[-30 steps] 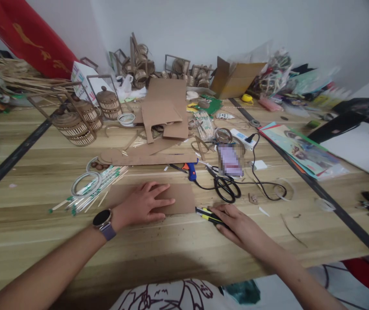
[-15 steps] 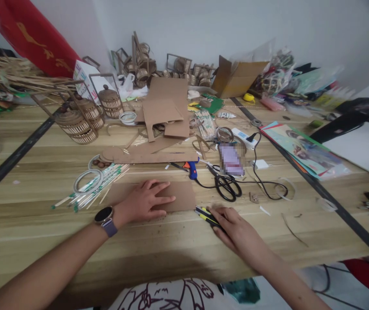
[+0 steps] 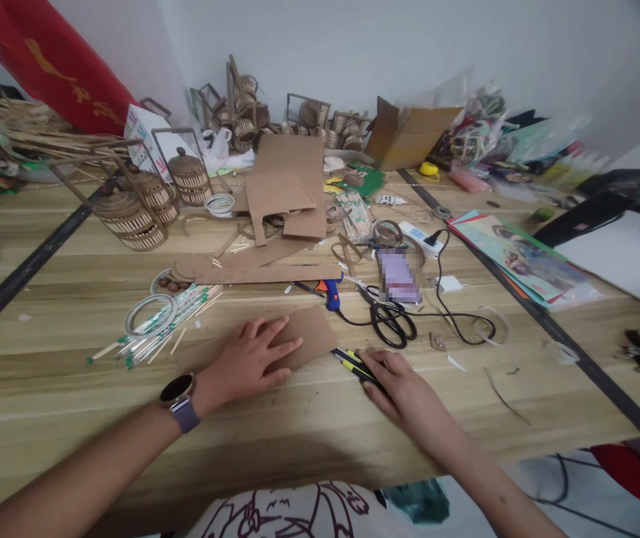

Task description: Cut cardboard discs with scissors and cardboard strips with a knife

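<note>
My left hand point(image 3: 250, 355) lies flat with its fingers spread on a piece of brown cardboard point(image 3: 312, 332), pressing it to the table. My right hand point(image 3: 398, 388) grips a yellow and black utility knife point(image 3: 357, 365). The knife's tip is at the right end of the cardboard, near its lower corner. Beyond the cardboard lie a blue hot glue gun point(image 3: 331, 293) and large black-handled scissors point(image 3: 392, 321). The left part of the cardboard is hidden under my left hand.
Left of the cardboard are bundled sticks point(image 3: 177, 317) and white rings point(image 3: 150, 315). A long cardboard strip point(image 3: 269, 274) lies beyond. Small bamboo baskets point(image 3: 132, 217) stand at the back left. On the right are a phone point(image 3: 399, 275), a power strip point(image 3: 421, 237) and a black cable point(image 3: 474, 340).
The cardboard has turned slightly, its right end swinging away from me. My left hand has shifted with it. The knife has moved a little left and away, up to the cardboard's corner.
</note>
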A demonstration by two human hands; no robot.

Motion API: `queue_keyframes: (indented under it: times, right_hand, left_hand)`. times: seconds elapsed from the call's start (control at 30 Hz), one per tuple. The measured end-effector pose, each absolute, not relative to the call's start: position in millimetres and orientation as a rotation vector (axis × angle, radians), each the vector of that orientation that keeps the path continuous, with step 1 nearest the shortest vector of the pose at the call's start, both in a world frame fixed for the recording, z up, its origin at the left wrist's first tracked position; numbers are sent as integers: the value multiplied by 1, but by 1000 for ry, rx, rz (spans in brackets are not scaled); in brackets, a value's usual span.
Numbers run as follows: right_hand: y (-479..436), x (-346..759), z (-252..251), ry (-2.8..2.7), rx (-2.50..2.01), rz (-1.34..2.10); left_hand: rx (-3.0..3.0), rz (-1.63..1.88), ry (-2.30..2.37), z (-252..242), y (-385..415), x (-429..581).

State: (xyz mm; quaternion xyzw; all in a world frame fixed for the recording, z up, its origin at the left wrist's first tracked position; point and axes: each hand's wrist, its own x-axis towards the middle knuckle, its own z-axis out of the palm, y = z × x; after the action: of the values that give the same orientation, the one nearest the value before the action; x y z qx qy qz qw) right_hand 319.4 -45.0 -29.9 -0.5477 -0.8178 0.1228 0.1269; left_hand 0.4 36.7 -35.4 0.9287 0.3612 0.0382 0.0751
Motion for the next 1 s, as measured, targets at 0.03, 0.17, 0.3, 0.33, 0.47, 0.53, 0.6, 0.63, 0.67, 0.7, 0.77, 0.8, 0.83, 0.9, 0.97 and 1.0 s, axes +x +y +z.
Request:
queue_keyframes:
  times: [0.03,0.17,0.3,0.33,0.47,0.53,0.6,0.63,0.67,0.7,0.77,0.8,0.83,0.9,0.97,1.0]
  right_hand:
    - [-47,319,-30,-2380,-1598,360]
    - [-56,318,-33,-2369,-1609,365]
    - [-57,315,-35,-2374,-1619,343]
    - [-55,314,-34,-2378,-1617,334]
    - [-42,312,-30,-2398,-1594,283]
    - [-36,311,-28,-2420,-1572,251]
    - [-31,309,-28,-2449,-1540,221]
    - [-29,308,-29,-2462,-1522,211]
    - [-27,307,-30,-2473,-1505,205]
    - [-25,306,-31,-2480,-1488,202]
    - [-17,304,-33,-2479,-1461,201]
    - [-12,302,-34,-2472,-1454,198]
    - [-6,301,-34,-2468,-1454,194]
    - [8,300,-34,-2466,-1473,180]
    - [20,299,-33,-2479,-1496,167]
    - [25,298,-33,-2487,-1503,164]
  left_hand:
    - [2780,107,1090,-35,37,0]
    - [2754,86,1117,-33,37,1]
    - [2738,83,1137,-32,34,3]
    - [2732,89,1146,-33,33,3]
    - [2703,137,1234,-34,27,4]
    - [2703,181,1287,-35,24,3]
    - [2714,212,1317,-37,20,1]
    - [2717,213,1325,-38,18,0]
    - [2715,205,1336,-38,16,0]
    - [2707,191,1353,-38,16,-1]
    - [2689,171,1411,-35,17,-1]
    - [2684,170,1447,-33,19,0]
    - [2682,176,1484,-31,22,1]
    - [2682,190,1537,-28,31,2]
    - [2688,192,1527,-27,40,2]
    - [2694,188,1492,-28,44,0]
